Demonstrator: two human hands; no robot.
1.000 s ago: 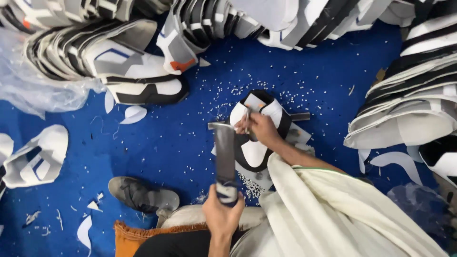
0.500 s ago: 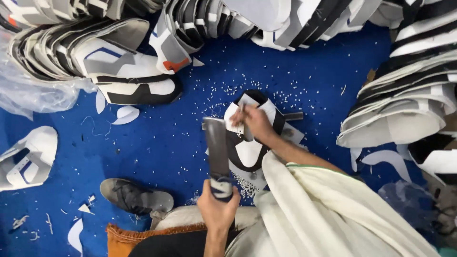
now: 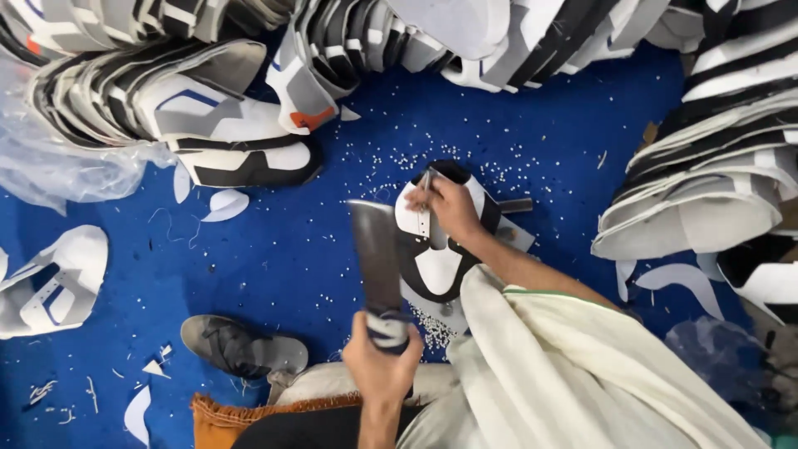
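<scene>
Head view, looking down on a blue floor covering [image 3: 249,249] scattered with small white pellets [image 3: 432,320] and offcuts. In the lower middle of the frame the left hand [image 3: 381,366] is closed tight around the taped handle of a flat metal bar [image 3: 376,258], whose broad grey blade points up the frame, its top end just left of the workpiece. At centre, the right hand [image 3: 453,208] is closed on a thin punch tool [image 3: 425,189], pinched upright between the fingers, with its tip set on a black-and-white shoe upper piece [image 3: 436,266]. That piece lies flat at the middle of the frame, on top of a small block whose edge juts out to its right. The right forearm runs down to the lower right, coming out of a wide cream sleeve [image 3: 582,366].

Stacks of similar cut uppers [image 3: 208,108] fill the upper left, the top edge and the right side of the frame. A single white upper [image 3: 54,283] lies at the left edge, below a crumpled clear plastic sheet [image 3: 58,166]. A grey sandal [image 3: 241,347] rests at lower left, just beside an orange fringed cushion [image 3: 220,420].
</scene>
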